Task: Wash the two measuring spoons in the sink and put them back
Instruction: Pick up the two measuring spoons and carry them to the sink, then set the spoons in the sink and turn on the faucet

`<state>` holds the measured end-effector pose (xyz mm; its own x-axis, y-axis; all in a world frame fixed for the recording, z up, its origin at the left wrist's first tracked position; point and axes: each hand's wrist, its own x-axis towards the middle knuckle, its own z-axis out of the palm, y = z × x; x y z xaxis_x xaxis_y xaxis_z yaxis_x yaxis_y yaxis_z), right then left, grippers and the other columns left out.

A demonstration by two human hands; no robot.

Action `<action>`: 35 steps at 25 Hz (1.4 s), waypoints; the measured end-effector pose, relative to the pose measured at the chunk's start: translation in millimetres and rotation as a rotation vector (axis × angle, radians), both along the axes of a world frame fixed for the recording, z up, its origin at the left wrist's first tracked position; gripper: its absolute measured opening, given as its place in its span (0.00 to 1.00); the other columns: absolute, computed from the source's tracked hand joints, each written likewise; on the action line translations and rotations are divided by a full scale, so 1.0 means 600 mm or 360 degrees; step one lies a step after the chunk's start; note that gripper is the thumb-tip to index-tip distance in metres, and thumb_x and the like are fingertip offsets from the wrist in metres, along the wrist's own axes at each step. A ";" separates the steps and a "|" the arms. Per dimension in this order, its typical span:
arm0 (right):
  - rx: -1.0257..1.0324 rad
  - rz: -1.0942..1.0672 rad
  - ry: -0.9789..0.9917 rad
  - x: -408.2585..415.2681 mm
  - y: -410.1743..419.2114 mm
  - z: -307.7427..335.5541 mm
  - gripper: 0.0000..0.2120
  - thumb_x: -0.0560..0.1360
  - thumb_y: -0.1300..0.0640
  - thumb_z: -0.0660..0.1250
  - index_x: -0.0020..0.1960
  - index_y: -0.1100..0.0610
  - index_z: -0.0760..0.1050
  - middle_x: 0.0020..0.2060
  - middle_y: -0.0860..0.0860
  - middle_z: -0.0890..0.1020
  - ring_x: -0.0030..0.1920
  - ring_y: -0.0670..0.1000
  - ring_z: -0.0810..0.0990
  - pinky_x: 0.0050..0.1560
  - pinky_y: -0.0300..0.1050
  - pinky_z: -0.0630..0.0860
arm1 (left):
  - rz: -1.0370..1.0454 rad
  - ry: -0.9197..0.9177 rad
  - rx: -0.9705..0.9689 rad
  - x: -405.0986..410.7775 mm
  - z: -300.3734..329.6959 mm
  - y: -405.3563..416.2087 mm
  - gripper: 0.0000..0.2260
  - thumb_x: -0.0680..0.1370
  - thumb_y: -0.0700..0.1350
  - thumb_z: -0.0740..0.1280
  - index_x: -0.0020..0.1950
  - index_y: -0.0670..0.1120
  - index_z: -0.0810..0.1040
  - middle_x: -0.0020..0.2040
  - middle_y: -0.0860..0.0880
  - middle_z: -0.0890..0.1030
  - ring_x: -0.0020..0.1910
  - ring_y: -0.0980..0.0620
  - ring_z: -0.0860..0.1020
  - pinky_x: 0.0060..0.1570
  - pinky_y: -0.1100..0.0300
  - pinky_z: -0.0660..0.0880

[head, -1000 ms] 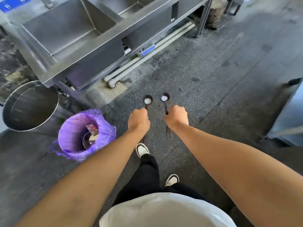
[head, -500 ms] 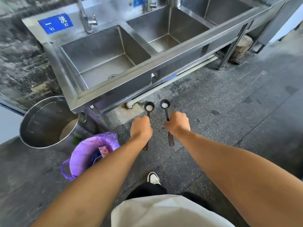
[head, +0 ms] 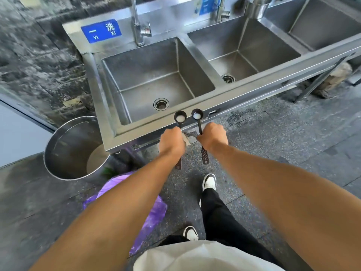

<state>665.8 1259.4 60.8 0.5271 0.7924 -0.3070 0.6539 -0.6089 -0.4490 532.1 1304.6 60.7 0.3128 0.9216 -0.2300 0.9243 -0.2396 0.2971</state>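
Where fists grip spoons [head: 180, 119], sink [head: 195, 106] ahead, steel tub [head: 58, 145], purple bag [head: 152, 214] left

Both bare forearms are being stretched forward and held nearly parallel, converging slightly toward the hands. The left hand [head: 172, 142] is being kept in a fist with its back turned up, its fingers being curled around the handle of the left measuring spoon [head: 180, 119]. The right hand [head: 213, 136] is being held likewise, just beside the left and apart from it, its fingers being wrapped around the handle of the right measuring spoon [head: 197, 116]. Both wrists are being kept straight.
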 end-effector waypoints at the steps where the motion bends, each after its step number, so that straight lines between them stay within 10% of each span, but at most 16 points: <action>1: 0.0002 0.0033 -0.0011 0.010 0.035 -0.003 0.07 0.73 0.57 0.73 0.45 0.62 0.81 0.41 0.58 0.83 0.42 0.58 0.84 0.44 0.49 0.84 | 0.0029 0.0017 0.0009 0.008 -0.003 0.027 0.04 0.77 0.37 0.67 0.51 0.39 0.79 0.48 0.37 0.82 0.48 0.35 0.81 0.37 0.52 0.73; 12: -0.0021 0.0373 0.0106 0.094 0.347 0.005 0.08 0.69 0.61 0.70 0.34 0.60 0.72 0.35 0.57 0.79 0.41 0.60 0.83 0.36 0.45 0.77 | 0.0478 0.0005 0.0027 0.072 0.026 0.277 0.16 0.74 0.34 0.67 0.32 0.45 0.65 0.32 0.47 0.72 0.33 0.45 0.73 0.30 0.56 0.71; 19: -0.0055 0.0551 0.0108 0.098 0.485 -0.005 0.04 0.70 0.62 0.67 0.40 0.57 0.72 0.42 0.57 0.81 0.47 0.61 0.83 0.47 0.52 0.83 | 0.0641 0.0063 -0.0010 0.056 0.031 0.405 0.03 0.75 0.35 0.66 0.42 0.41 0.74 0.40 0.41 0.78 0.39 0.41 0.75 0.36 0.53 0.73; 35: -0.0275 0.0495 0.0114 -0.038 0.732 -0.084 0.03 0.71 0.62 0.66 0.40 0.58 0.72 0.38 0.55 0.78 0.42 0.59 0.81 0.38 0.46 0.78 | 0.0599 0.0010 -0.0246 -0.058 -0.086 0.673 0.03 0.75 0.34 0.64 0.45 0.41 0.75 0.44 0.40 0.81 0.43 0.39 0.80 0.36 0.53 0.77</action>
<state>643.0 1698.4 10.1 0.2411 0.8448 -0.4777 0.7906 -0.4565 -0.4082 497.5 1708.3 9.2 -0.0414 0.9257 -0.3759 0.9409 0.1627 0.2969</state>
